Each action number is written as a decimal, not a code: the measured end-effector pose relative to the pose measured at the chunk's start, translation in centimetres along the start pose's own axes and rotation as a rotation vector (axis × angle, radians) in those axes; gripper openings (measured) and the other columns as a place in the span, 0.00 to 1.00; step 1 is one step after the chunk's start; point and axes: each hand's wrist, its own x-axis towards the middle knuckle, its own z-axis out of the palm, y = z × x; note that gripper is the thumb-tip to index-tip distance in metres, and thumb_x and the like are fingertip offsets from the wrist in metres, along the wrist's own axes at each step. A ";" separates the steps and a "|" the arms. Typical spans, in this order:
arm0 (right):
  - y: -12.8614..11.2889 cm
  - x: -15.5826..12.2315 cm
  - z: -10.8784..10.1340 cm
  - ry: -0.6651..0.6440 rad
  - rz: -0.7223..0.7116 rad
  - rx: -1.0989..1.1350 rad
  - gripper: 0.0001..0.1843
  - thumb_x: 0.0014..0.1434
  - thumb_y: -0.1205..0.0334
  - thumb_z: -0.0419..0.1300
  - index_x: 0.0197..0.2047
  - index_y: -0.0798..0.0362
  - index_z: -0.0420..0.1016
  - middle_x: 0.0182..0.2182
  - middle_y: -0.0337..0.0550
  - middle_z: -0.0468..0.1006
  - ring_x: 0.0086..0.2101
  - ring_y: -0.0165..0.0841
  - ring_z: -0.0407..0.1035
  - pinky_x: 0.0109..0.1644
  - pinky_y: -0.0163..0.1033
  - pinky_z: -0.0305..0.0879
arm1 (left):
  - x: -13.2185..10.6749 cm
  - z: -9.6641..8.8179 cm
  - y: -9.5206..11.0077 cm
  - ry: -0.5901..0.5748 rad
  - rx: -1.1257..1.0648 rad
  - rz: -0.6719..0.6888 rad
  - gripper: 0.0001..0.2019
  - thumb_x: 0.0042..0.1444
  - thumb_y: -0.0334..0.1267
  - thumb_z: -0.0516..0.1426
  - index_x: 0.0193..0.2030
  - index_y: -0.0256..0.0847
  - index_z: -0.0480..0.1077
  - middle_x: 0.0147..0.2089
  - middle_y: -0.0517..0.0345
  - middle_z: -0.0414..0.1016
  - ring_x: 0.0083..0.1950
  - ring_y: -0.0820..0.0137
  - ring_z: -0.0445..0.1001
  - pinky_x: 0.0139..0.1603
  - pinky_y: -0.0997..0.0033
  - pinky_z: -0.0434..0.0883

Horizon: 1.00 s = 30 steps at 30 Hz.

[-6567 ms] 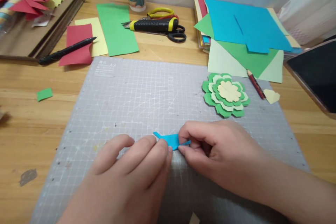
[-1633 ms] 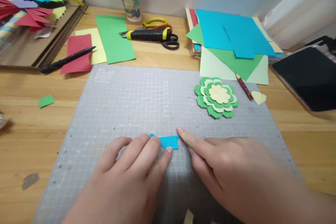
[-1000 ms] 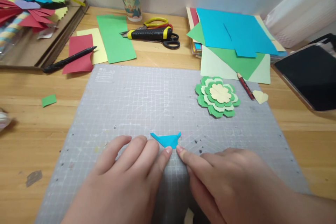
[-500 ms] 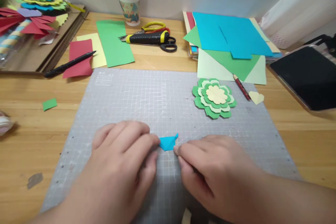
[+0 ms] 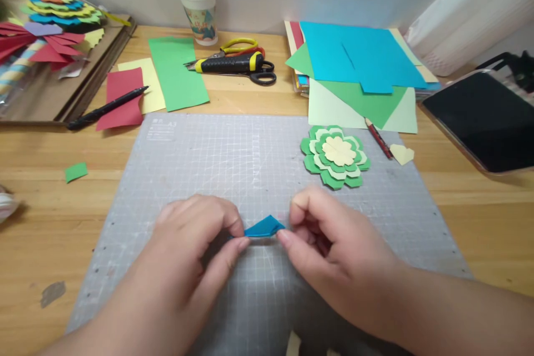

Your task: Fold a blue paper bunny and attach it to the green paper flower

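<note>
Between my two hands is a small folded blue paper point(image 5: 263, 227), held just above the grey cutting mat point(image 5: 200, 167). Its peak points up and away from me. My left hand point(image 5: 196, 250) pinches the left end between thumb and forefinger. At the right end, the thumb of my right hand point(image 5: 334, 239) presses on the corner, with its fingers curled; the forefinger is lifted off the paper. A layered green and cream paper flower point(image 5: 339, 151) lies on the mat beyond my right hand.
Behind the mat lie a black pen point(image 5: 109, 107), a green sheet point(image 5: 179, 75), a utility knife point(image 5: 227, 63), scissors point(image 5: 262, 73) and paper cups point(image 5: 200, 16). Blue sheets point(image 5: 334, 55), a pencil point(image 5: 379, 139), a cream paper heart point(image 5: 401, 154) and a black tablet point(image 5: 484, 117) are at the right.
The blue paper has turned from lying flat on the mat to being lifted with its peak up. My right forefinger has risen off it, and my left thumb has come to the paper's end.
</note>
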 end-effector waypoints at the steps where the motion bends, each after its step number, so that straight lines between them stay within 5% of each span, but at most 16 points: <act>1: -0.2 0.0 0.0 -0.022 0.074 0.154 0.08 0.60 0.58 0.56 0.33 0.48 0.59 0.21 0.29 0.63 0.20 0.24 0.57 0.22 0.31 0.51 | -0.2 -0.1 0.0 0.010 -0.065 -0.050 0.04 0.60 0.40 0.53 0.35 0.47 0.66 0.34 0.63 0.73 0.37 0.67 0.72 0.36 0.66 0.67; 7: -1.3 -0.1 0.1 -0.362 0.300 0.748 0.11 0.62 0.55 0.53 0.32 0.52 0.63 0.22 0.31 0.66 0.15 0.19 0.55 0.18 0.27 0.50 | -0.7 -0.2 0.3 -0.027 -0.309 -0.221 0.07 0.59 0.44 0.55 0.32 0.47 0.67 0.30 0.67 0.75 0.33 0.72 0.74 0.32 0.74 0.70; 11: -1.1 -0.1 0.2 -0.404 0.371 0.803 0.14 0.63 0.56 0.51 0.29 0.54 0.63 0.20 0.32 0.68 0.12 0.17 0.55 0.16 0.25 0.50 | -1.0 0.0 0.8 -0.018 -0.351 -0.099 0.02 0.57 0.39 0.57 0.36 0.49 0.66 0.32 0.68 0.75 0.34 0.74 0.75 0.32 0.79 0.71; 15: -1.0 0.4 0.0 -0.495 0.480 0.945 0.11 0.61 0.55 0.52 0.32 0.52 0.64 0.15 0.30 0.68 0.10 0.19 0.54 0.12 0.23 0.50 | -1.0 0.0 0.8 0.061 -0.291 0.135 0.20 0.51 0.36 0.60 0.51 0.53 0.63 0.42 0.64 0.75 0.43 0.70 0.74 0.38 0.77 0.72; 20: -1.0 0.7 0.0 -0.663 0.540 1.019 0.11 0.56 0.55 0.57 0.31 0.52 0.63 0.13 0.29 0.68 0.08 0.19 0.53 0.10 0.22 0.50 | -0.4 -0.3 0.7 0.050 -0.104 0.353 0.16 0.52 0.28 0.56 0.46 0.51 0.68 0.39 0.66 0.74 0.40 0.74 0.72 0.40 0.73 0.66; 30: -1.1 0.6 0.0 -0.632 0.556 0.990 0.10 0.58 0.56 0.56 0.29 0.52 0.63 0.14 0.29 0.69 0.09 0.19 0.55 0.11 0.22 0.52 | -0.8 -0.2 1.1 0.071 -0.039 0.280 0.13 0.57 0.29 0.53 0.43 0.52 0.71 0.35 0.67 0.73 0.38 0.73 0.68 0.41 0.69 0.60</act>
